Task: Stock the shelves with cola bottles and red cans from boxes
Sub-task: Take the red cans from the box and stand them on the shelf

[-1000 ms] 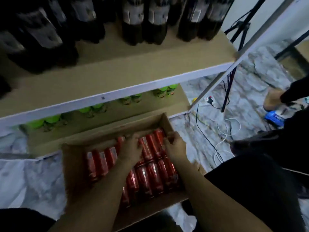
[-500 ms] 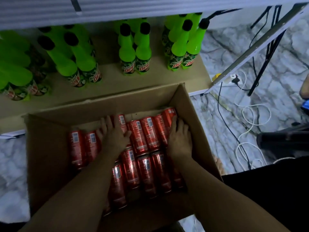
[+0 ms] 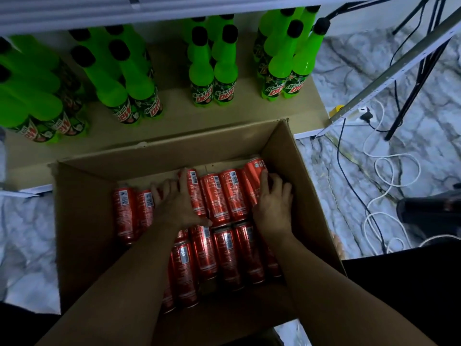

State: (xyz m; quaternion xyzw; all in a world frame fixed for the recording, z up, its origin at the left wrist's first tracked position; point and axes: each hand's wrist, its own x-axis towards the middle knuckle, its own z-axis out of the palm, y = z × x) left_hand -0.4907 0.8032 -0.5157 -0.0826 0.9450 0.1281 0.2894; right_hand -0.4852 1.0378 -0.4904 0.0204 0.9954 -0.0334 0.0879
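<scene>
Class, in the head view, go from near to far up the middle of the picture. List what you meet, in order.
Forearms, left hand and right hand on the red cans, cardboard box far wall, shelf board, green bottles.

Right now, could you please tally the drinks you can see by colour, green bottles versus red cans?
Green bottles: at least 14; the leftmost group is cut off by the frame edge.
Red cans: at least 12 showing in the box; the left hand and right hand cover others.
Total: at least 26.
</scene>
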